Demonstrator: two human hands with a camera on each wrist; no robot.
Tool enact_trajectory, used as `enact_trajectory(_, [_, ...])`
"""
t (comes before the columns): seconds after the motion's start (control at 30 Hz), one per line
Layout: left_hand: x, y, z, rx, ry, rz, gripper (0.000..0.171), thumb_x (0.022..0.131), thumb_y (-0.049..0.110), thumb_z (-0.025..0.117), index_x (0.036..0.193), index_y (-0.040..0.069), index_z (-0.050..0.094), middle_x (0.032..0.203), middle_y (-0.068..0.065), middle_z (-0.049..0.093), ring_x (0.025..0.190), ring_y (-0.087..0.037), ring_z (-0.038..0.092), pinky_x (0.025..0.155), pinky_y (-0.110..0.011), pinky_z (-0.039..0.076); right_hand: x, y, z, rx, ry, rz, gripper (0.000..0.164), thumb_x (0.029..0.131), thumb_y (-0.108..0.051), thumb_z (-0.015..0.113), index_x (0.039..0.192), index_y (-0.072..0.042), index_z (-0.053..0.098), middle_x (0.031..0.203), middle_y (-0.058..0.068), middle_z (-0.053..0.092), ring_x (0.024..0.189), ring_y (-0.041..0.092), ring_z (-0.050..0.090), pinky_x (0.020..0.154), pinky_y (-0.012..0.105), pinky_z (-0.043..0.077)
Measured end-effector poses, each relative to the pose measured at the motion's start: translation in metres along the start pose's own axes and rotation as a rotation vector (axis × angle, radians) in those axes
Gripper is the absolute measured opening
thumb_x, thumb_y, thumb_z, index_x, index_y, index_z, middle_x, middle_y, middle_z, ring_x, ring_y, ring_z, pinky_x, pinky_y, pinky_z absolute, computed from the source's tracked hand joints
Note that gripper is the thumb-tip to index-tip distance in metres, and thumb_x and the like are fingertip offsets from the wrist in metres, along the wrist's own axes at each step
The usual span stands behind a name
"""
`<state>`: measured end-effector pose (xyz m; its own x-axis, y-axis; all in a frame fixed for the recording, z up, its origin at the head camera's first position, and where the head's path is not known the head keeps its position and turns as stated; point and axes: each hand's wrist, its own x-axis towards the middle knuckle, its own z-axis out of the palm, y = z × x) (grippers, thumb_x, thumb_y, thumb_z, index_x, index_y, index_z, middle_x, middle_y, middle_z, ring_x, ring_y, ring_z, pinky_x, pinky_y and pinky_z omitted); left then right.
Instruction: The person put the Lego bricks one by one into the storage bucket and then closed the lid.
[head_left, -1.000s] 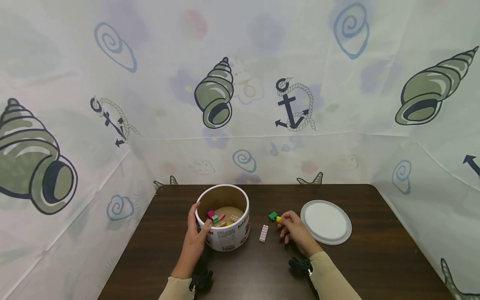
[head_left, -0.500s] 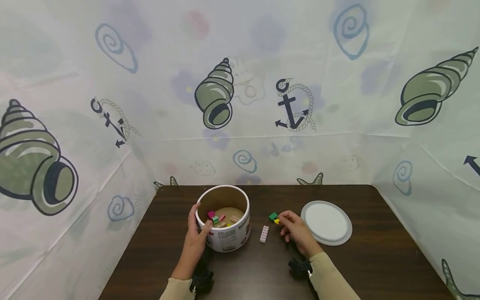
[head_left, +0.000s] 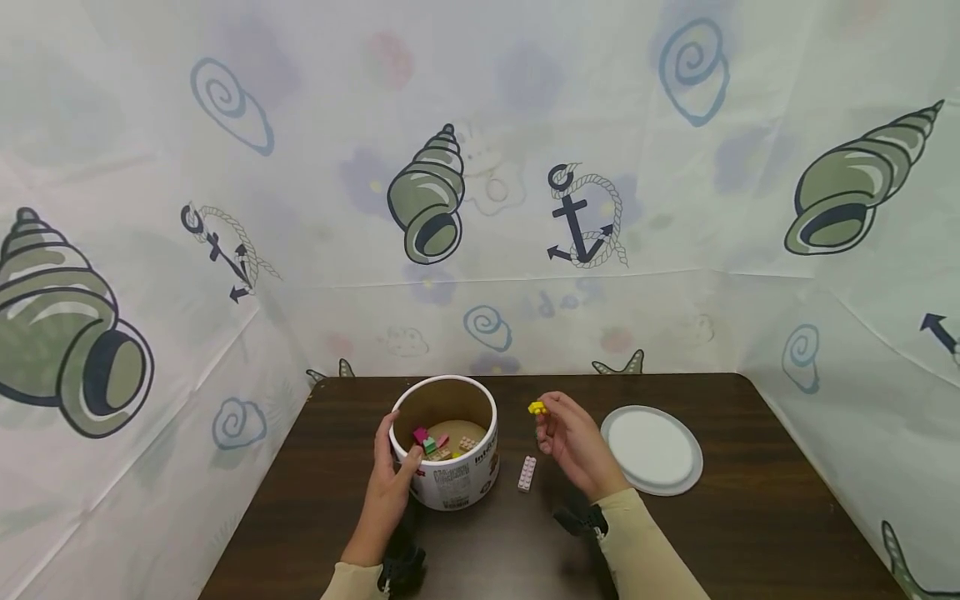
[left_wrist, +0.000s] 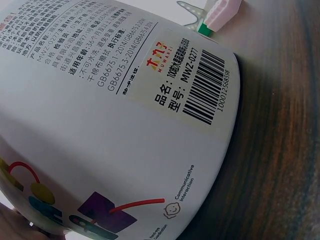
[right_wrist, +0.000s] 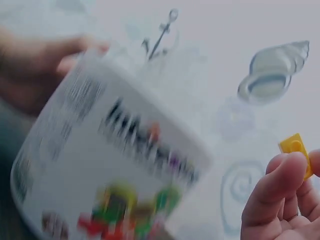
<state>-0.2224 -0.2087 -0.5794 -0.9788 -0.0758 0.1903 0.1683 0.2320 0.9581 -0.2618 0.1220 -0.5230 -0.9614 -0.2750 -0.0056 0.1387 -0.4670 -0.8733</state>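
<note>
My left hand (head_left: 393, 471) grips the rim of a white cardboard bucket (head_left: 453, 490), thumb over the near edge. Inside lie several toy bricks, among them a magenta brick (head_left: 420, 435) and tan ones. Raised to the right of the bucket, my right hand (head_left: 573, 442) pinches a small yellow toy brick (head_left: 537, 407) between thumb and fingers; a stud shows on the yellow brick (right_wrist: 296, 145) in the right wrist view. A pale pink brick (head_left: 527, 473) lies on the table below that hand. Behind it in the left wrist view is a green brick (left_wrist: 203, 28), hidden in the head view.
A round white lid (head_left: 651, 448) lies flat on the dark wooden table (head_left: 757, 500), right of my right hand. Cloth walls printed with shells and anchors (head_left: 577, 221) stand behind the table and at both sides.
My right hand has lifted the yellow brick off the table, moving up and slightly left, away from beside the green brick. The left hand and bucket stay in place.
</note>
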Motion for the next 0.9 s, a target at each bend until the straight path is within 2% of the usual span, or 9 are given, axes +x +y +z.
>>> enact_trajectory(0.1, [0.000, -0.001, 0.000, -0.004, -0.002, 0.007, 0.075, 0.110, 0.035, 0.062, 0.171, 0.040, 0.018, 0.180, -0.014, 0.016, 0.160, -0.044, 0.027, 0.123, -0.076, 0.026, 0.006, -0.010, 0.022, 0.110, -0.070, -0.004, 0.015, 0.117, -0.025, 0.047, 0.109, -0.019, 0.058, 0.093, -0.002, 0.060, 0.073, 0.010, 0.055, 0.062, 0.022, 0.044])
enact_trajectory(0.17, [-0.001, -0.001, 0.000, 0.004, -0.003, 0.005, 0.075, 0.110, 0.035, 0.062, 0.171, 0.041, 0.018, 0.179, -0.015, 0.018, 0.157, -0.043, 0.030, 0.120, -0.072, 0.032, 0.012, -0.013, 0.037, 0.202, -0.114, 0.021, 0.020, 0.118, -0.024, 0.045, 0.104, -0.020, 0.058, 0.092, -0.001, 0.061, 0.073, 0.010, 0.055, 0.065, 0.021, 0.046])
enact_trajectory(0.23, [-0.001, 0.000, 0.000, 0.005, -0.003, 0.006, 0.075, 0.110, 0.033, 0.062, 0.171, 0.042, 0.018, 0.178, -0.015, 0.020, 0.153, -0.042, 0.035, 0.116, -0.067, 0.038, 0.019, -0.014, 0.050, 0.287, -0.160, 0.069, 0.023, 0.118, -0.026, 0.043, 0.103, -0.020, 0.059, 0.093, -0.001, 0.061, 0.075, 0.010, 0.055, 0.069, 0.021, 0.048])
enact_trajectory(0.33, [-0.003, 0.000, 0.000, 0.016, 0.003, 0.008, 0.076, 0.110, 0.032, 0.062, 0.171, 0.041, 0.019, 0.177, -0.015, 0.023, 0.151, -0.041, 0.037, 0.114, -0.063, 0.039, 0.032, -0.009, 0.067, 0.387, -0.227, 0.141, 0.027, 0.119, -0.029, 0.040, 0.103, -0.020, 0.060, 0.095, -0.002, 0.059, 0.082, 0.011, 0.053, 0.078, 0.023, 0.049])
enact_trajectory(0.4, [-0.004, -0.001, 0.001, 0.016, 0.004, 0.005, 0.076, 0.110, 0.032, 0.062, 0.171, 0.041, 0.018, 0.176, -0.015, 0.024, 0.151, -0.041, 0.039, 0.114, -0.063, 0.040, 0.040, -0.003, 0.075, 0.406, -0.258, 0.190, 0.028, 0.119, -0.032, 0.041, 0.107, -0.018, 0.062, 0.097, -0.003, 0.059, 0.089, 0.012, 0.055, 0.088, 0.026, 0.050])
enact_trajectory(0.57, [-0.007, -0.002, 0.000, 0.024, -0.004, -0.034, 0.075, 0.111, 0.035, 0.062, 0.171, 0.042, 0.017, 0.175, -0.015, 0.023, 0.145, -0.040, 0.043, 0.107, -0.055, 0.047, 0.051, 0.008, 0.088, 0.333, -0.216, 0.251, 0.028, 0.118, -0.029, 0.043, 0.104, -0.016, 0.064, 0.098, -0.003, 0.060, 0.097, 0.013, 0.058, 0.100, 0.034, 0.050])
enact_trajectory(0.6, [-0.007, -0.002, 0.000, 0.022, -0.008, -0.037, 0.075, 0.111, 0.035, 0.061, 0.171, 0.042, 0.017, 0.175, -0.014, 0.022, 0.144, -0.039, 0.043, 0.104, -0.052, 0.047, 0.051, 0.008, 0.090, 0.304, -0.197, 0.253, 0.027, 0.118, -0.028, 0.044, 0.103, -0.016, 0.063, 0.097, -0.003, 0.059, 0.096, 0.013, 0.058, 0.099, 0.033, 0.051])
enact_trajectory(0.73, [-0.005, -0.001, 0.001, -0.007, -0.015, -0.020, 0.075, 0.111, 0.035, 0.061, 0.171, 0.041, 0.017, 0.178, -0.014, 0.019, 0.152, -0.040, 0.037, 0.114, -0.058, 0.041, 0.053, 0.006, 0.097, 0.202, -0.167, 0.233, 0.022, 0.117, -0.027, 0.047, 0.103, -0.016, 0.059, 0.093, -0.004, 0.055, 0.090, 0.013, 0.052, 0.093, 0.031, 0.050])
enact_trajectory(0.9, [-0.001, 0.001, 0.002, -0.030, -0.015, -0.014, 0.075, 0.111, 0.038, 0.062, 0.170, 0.044, 0.017, 0.178, -0.013, 0.018, 0.157, -0.041, 0.032, 0.122, -0.068, 0.033, 0.055, 0.000, 0.101, 0.164, -0.151, 0.232, 0.016, 0.117, -0.025, 0.048, 0.105, -0.017, 0.056, 0.093, -0.003, 0.053, 0.085, 0.013, 0.045, 0.081, 0.027, 0.045])
